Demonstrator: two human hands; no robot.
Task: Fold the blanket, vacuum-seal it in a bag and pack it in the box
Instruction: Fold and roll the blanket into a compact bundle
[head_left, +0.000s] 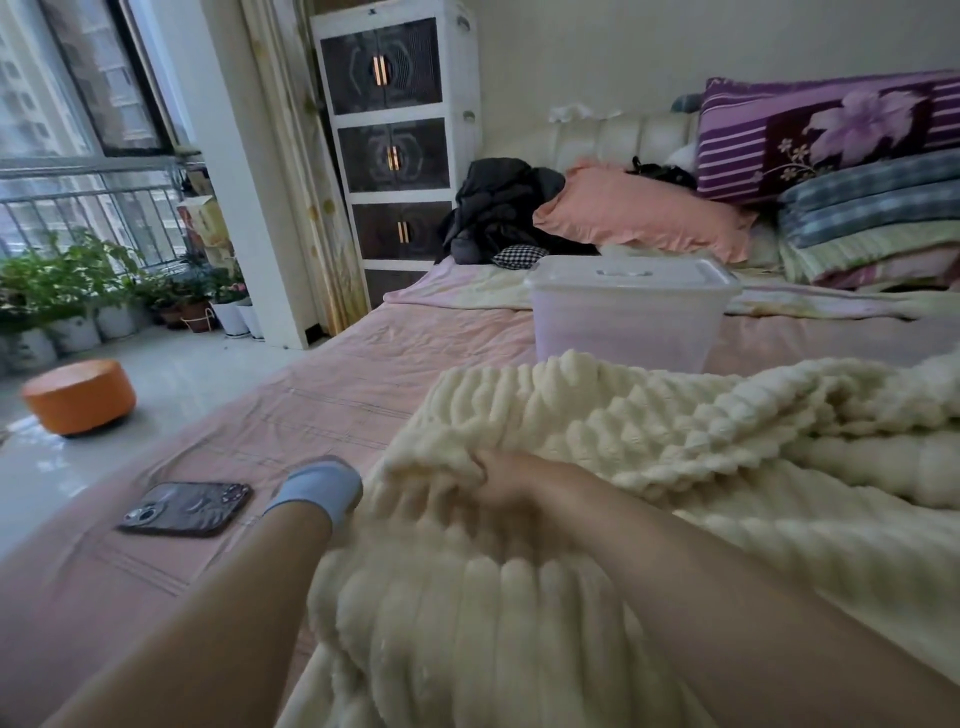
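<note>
The cream ribbed blanket (623, 441) lies rumpled on the pink bed sheet (363, 374), spreading from 6 to 3 o'clock. At centre the right grip (501, 486) curls into a blanket fold and clutches it. The clear lidded storage box (628, 312) stands at 12 o'clock, just beyond the blanket. A phone (187, 509) lies at 9 o'clock beside a blue-socked foot (317, 491). The left grip is out of view.

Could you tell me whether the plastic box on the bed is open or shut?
Shut: the white lid lies flat across the box.
</note>
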